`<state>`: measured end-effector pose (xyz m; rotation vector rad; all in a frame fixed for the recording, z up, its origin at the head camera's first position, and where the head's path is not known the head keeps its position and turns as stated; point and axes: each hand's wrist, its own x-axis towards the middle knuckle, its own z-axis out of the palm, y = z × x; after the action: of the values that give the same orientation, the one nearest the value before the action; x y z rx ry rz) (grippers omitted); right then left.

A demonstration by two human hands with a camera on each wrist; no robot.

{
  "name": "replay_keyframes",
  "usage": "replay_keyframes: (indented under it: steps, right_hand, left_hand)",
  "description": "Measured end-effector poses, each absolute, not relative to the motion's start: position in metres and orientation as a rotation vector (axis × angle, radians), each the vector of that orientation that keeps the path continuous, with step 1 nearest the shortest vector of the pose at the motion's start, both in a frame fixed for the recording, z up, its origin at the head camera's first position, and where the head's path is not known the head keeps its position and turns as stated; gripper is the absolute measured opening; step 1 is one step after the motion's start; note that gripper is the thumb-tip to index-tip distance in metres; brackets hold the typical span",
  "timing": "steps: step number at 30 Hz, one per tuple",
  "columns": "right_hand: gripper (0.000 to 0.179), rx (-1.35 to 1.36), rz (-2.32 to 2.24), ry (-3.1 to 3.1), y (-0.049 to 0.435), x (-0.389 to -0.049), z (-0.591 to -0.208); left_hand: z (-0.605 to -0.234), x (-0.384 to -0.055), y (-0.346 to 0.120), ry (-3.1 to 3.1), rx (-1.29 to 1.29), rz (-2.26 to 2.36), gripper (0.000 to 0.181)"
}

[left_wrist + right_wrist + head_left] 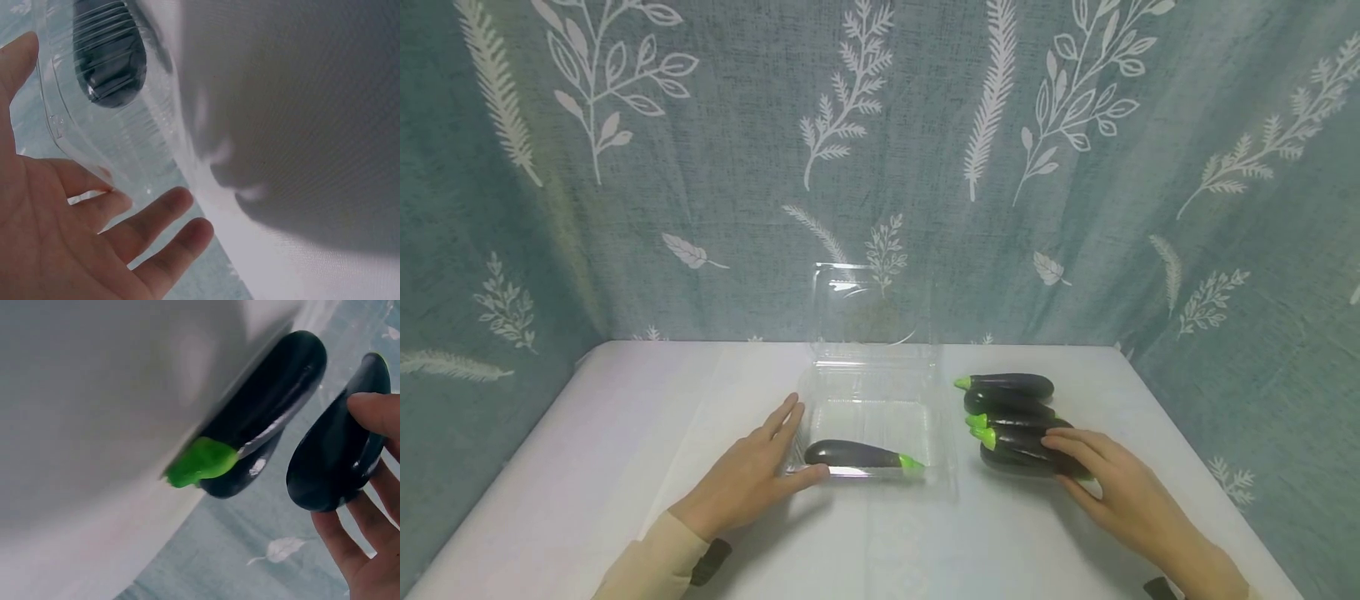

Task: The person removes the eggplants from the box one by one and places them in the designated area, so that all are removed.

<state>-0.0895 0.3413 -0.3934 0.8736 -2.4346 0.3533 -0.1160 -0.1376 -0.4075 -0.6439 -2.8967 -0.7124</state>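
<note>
A clear plastic clamshell box point(872, 414) stands on the table with its lid point(876, 312) raised at the back. Inside lies one eggplant point(848, 453), dark purple with a green stem pointing right. My left hand point(748, 482) rests at the box's left front corner, fingers loosely extended along its side and thumb by the front rim. To the right, several eggplants point(1011, 384) are heaped together. My right hand point(1120, 487) holds an eggplant point(334, 456) at the near side of this heap, its thumb on one side and fingers on the other. Two more eggplants point(272, 387) lie beside it in the right wrist view.
A white cloth covers the table point(647, 417). Behind it and along both sides hangs a grey-green curtain point(730, 167) with white leaf patterns. The raised lid stands close to the back curtain.
</note>
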Motion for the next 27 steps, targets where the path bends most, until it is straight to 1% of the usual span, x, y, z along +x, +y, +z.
replay_keyframes:
  steps: [5,7,8,10,12,15,21,27]
  right_hand:
    - [0.059,0.913,0.312,-2.423,0.349,-0.086,-0.401]
    - [0.046,0.935,0.304,-2.424,0.352,-0.085,-0.404]
    - [0.045,0.948,0.302,-2.421,0.353,-0.085,-0.405]
    - [0.053,0.973,0.298,-2.418,0.354,-0.085,-0.407]
    - [0.065,0.997,0.299,-2.418,0.355,-0.085,-0.409]
    - [0.062,1.01,0.292,-2.419,0.355,-0.086,-0.41]
    - [0.067,1.025,0.27,-2.413,0.355,-0.087,-0.415]
    - [0.068,1.006,0.25,-2.425,0.356,-0.087,-0.419]
  left_hand:
    - [-0.408,-0.116,-0.137,-2.888,-0.643,-0.705,0.098]
    - [-0.409,-0.116,-0.137,-2.885,-0.645,-0.7,0.098]
    - [-0.409,-0.116,-0.137,-2.883,-0.646,-0.698,0.098]
    - [-0.409,-0.116,-0.137,-2.881,-0.649,-0.694,0.098]
    - [-0.409,-0.116,-0.138,-2.878,-0.652,-0.69,0.098]
    - [-0.409,-0.116,-0.138,-2.88,-0.652,-0.69,0.098]
    - [-0.41,-0.117,-0.138,-2.886,-0.649,-0.696,0.099]
    - [-0.41,-0.116,-0.138,-2.892,-0.645,-0.703,0.099]
